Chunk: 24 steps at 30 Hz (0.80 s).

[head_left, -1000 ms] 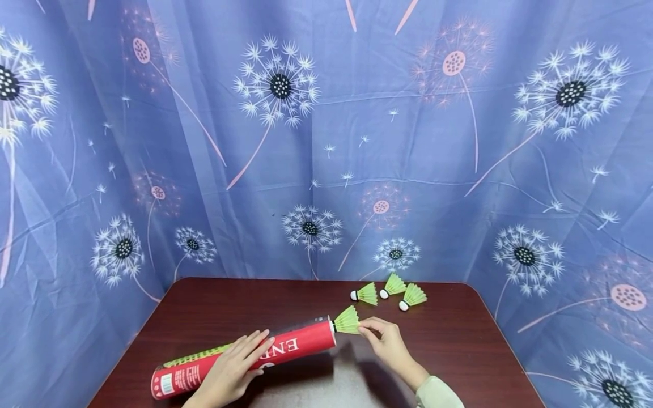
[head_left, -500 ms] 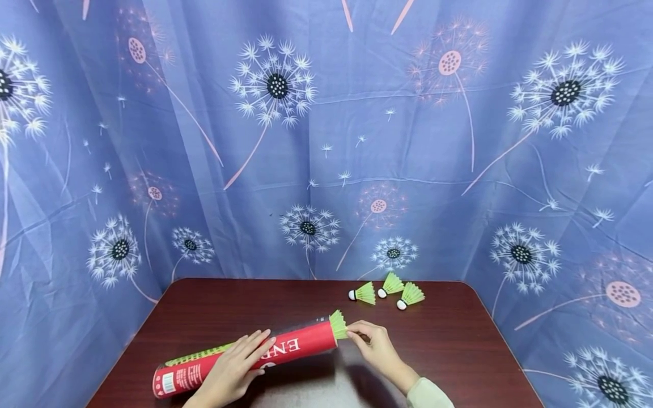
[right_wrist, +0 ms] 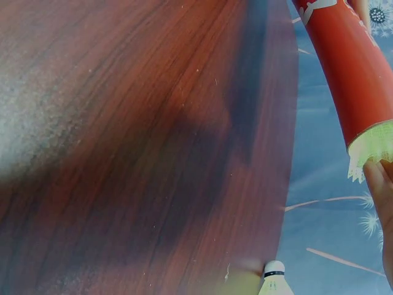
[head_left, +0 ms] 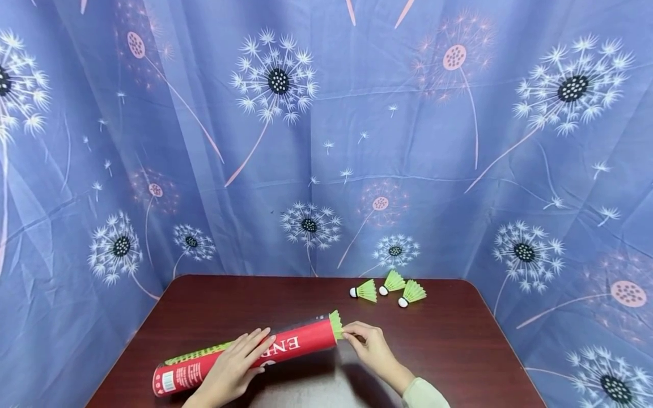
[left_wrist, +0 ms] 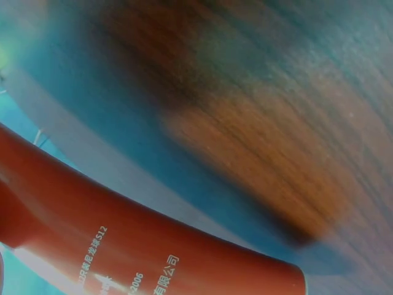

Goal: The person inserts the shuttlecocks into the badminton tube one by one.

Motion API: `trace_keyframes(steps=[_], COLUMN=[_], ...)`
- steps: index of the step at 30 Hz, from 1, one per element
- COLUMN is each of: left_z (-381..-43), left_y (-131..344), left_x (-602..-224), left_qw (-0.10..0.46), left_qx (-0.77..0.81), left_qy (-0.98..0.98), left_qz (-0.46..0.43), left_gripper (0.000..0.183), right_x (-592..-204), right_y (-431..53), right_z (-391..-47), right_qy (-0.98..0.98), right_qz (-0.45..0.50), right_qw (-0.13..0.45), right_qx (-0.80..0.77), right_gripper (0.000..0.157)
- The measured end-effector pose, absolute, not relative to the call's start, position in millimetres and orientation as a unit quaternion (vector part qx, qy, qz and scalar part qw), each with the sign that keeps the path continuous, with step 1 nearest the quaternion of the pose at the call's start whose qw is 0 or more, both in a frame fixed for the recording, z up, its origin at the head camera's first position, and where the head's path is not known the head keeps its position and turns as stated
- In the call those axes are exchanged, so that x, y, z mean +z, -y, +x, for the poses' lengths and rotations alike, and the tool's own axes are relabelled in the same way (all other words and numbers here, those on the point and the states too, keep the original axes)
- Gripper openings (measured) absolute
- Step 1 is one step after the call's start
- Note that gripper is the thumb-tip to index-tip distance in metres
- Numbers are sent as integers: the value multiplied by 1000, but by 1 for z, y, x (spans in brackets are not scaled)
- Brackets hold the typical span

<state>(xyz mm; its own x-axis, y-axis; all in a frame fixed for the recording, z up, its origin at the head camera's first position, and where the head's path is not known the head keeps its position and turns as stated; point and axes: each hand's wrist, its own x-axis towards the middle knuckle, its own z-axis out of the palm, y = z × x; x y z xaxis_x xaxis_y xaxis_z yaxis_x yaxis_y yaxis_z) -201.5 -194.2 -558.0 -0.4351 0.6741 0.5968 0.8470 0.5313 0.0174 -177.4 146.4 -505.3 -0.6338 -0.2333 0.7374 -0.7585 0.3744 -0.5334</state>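
A long red shuttlecock tube [head_left: 306, 340] slants across the table's front left, its right end higher in the head view. Over its middle lies my left hand [head_left: 232, 365], gripping it with fingers across the top and thumb at the near side. A yellow-green shuttlecock [head_left: 335, 324] sits mostly inside the tube's right mouth; only the skirt's edge sticks out and the cork is hidden. Thumb and forefinger of my right hand [head_left: 372, 348] pinch that edge, seen close in the right wrist view beside the shuttlecock skirt [right_wrist: 368, 150]. The left wrist view shows the tube's printed red side [left_wrist: 184, 246].
Three loose shuttlecocks, the left one [head_left: 365, 290], the middle one [head_left: 394, 281] and the right one [head_left: 414, 291], lie near the table's back edge. A blue curtain [head_left: 306, 141] with dandelion prints hangs behind the dark red wooden table [head_left: 459, 340].
My right hand has moved left, pushing the shuttlecock from just outside the tube's mouth to mostly inside it. The left hand and tube have stayed nearly still.
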Motion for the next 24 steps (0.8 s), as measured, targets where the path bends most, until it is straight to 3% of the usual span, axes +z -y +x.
trace_keyframes(steps=[12,24], left_z=[-202,-202], left_y=[193,192], left_x=[-561,-563], left_qw=[271,284], left_qx=[-163,-153], left_qy=[829,828], left_qz=[-461,-458], left_gripper=[55,52], right_x=[-540,-527], right_y=[-148,-137], right_z=[-196,-190], right_qy=[777,772], right_qz=[323,336], right_qw=[283,272], right_qx=[461,466], right_gripper=[16,22])
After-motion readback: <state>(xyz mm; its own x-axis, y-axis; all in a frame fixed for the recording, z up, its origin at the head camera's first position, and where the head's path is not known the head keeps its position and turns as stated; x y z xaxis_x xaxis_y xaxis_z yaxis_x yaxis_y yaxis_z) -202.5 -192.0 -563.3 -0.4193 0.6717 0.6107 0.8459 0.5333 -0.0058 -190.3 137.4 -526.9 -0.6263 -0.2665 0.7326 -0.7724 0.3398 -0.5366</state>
